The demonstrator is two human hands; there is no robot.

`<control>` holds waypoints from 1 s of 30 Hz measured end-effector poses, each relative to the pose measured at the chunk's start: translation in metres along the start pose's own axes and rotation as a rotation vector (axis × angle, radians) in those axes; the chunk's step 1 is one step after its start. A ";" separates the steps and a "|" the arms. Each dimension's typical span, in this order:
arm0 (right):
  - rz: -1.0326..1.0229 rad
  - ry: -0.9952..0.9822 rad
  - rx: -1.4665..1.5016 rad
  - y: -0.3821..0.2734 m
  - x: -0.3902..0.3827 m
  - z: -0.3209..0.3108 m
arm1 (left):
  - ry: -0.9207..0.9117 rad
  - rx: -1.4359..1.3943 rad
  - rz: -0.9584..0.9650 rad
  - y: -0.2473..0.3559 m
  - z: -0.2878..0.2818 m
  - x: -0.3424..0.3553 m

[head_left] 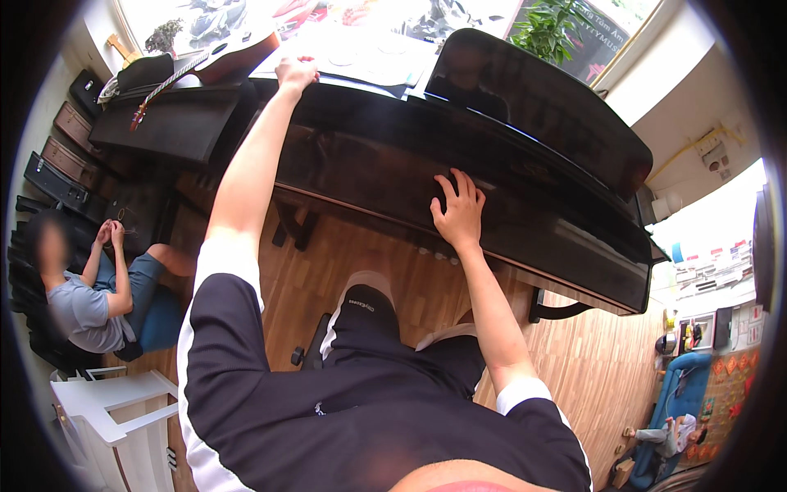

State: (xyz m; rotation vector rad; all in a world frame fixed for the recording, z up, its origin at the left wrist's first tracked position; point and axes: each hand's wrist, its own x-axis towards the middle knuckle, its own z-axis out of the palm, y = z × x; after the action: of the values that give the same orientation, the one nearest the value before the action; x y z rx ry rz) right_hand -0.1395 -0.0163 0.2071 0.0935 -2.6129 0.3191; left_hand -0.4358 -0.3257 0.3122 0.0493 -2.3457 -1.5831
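Note:
In front of me stands a glossy black piano [369, 156] with its keys covered. My right hand [461, 211] lies with fingers spread on the dark lid, holding nothing. Further off to the left, my left hand [297, 72] is closed at the piano's upper left edge, beside white sheets [348, 61] on the top. Whatever its curled fingers may grip is hidden. A raised black panel [541, 107] stands at the piano's back right. Just left of that hand, an acoustic guitar [238, 59] rests on another dark cabinet [176, 123].
A seated person [94, 299] is at the left, near a white stand [115, 410]. Another person [672, 435] sits on a blue sofa [684, 394] at far right. Dark cases [61, 176] line the left wall. A green plant [548, 31] stands behind the piano.

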 end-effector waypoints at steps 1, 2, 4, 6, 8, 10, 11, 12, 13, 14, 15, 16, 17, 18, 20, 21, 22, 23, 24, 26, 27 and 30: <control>0.008 -0.006 -0.008 0.000 -0.001 -0.002 | 0.015 0.128 0.023 0.001 0.002 0.011; 0.016 -0.011 -0.013 0.000 -0.001 -0.004 | 0.034 0.259 0.047 0.001 0.003 0.026; 0.022 -0.017 -0.015 -0.001 -0.001 -0.006 | 0.072 0.446 0.117 -0.008 0.005 0.052; 0.017 -0.015 -0.002 -0.005 0.002 -0.003 | 0.095 0.516 0.113 -0.026 -0.004 0.080; 0.012 -0.014 0.017 -0.010 0.004 -0.005 | 0.088 0.460 0.033 -0.040 -0.016 0.097; 0.019 -0.010 0.015 -0.008 0.004 -0.004 | 0.270 0.434 0.120 -0.039 -0.001 0.089; 0.024 -0.005 0.008 -0.005 0.003 -0.003 | 0.358 0.416 0.163 -0.036 0.010 0.080; 0.026 0.001 0.003 -0.004 0.002 -0.003 | 0.317 0.422 0.208 -0.032 0.016 0.071; 0.030 -0.003 0.002 -0.004 0.002 -0.004 | 0.283 0.434 0.253 -0.026 0.017 0.062; 0.035 -0.007 0.001 -0.004 0.002 -0.005 | 0.247 0.445 0.298 -0.020 0.019 0.052; 0.041 -0.012 -0.003 -0.003 0.002 -0.006 | 0.229 0.460 0.327 -0.011 0.022 0.038; 0.045 -0.010 -0.003 -0.002 0.001 -0.005 | 0.193 0.496 0.329 -0.011 0.024 0.033; 0.041 -0.004 0.002 -0.003 0.001 -0.005 | 0.165 0.537 0.330 -0.012 0.021 0.033; 0.039 0.002 0.006 -0.004 0.002 -0.005 | 0.136 0.576 0.331 -0.013 0.019 0.033; 0.033 0.015 0.019 -0.006 0.003 -0.004 | 0.134 0.585 0.338 -0.016 0.015 0.034; 0.032 0.020 0.026 -0.007 0.003 -0.004 | 0.126 0.589 0.347 -0.019 0.013 0.036; 0.032 0.015 0.024 -0.007 0.003 -0.005 | 0.118 0.591 0.356 -0.021 0.012 0.038; 0.033 0.008 0.020 -0.007 0.003 -0.005 | 0.104 0.607 0.321 -0.020 0.014 0.037; 0.034 0.002 0.017 -0.007 0.004 -0.006 | 0.089 0.623 0.285 -0.019 0.015 0.037; 0.039 -0.003 0.018 -0.007 0.003 -0.007 | 0.085 0.636 0.245 -0.016 0.017 0.036; 0.041 -0.005 0.019 -0.006 0.003 -0.007 | 0.094 0.634 0.241 -0.015 0.018 0.035; 0.041 0.009 0.034 -0.005 0.002 -0.006 | 0.148 0.583 0.234 -0.013 0.020 0.032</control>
State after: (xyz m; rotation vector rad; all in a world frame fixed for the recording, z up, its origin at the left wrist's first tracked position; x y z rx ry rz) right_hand -0.1375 -0.0200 0.2145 0.0500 -2.6032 0.3777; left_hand -0.4737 -0.3192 0.3012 0.0182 -2.5004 -0.7304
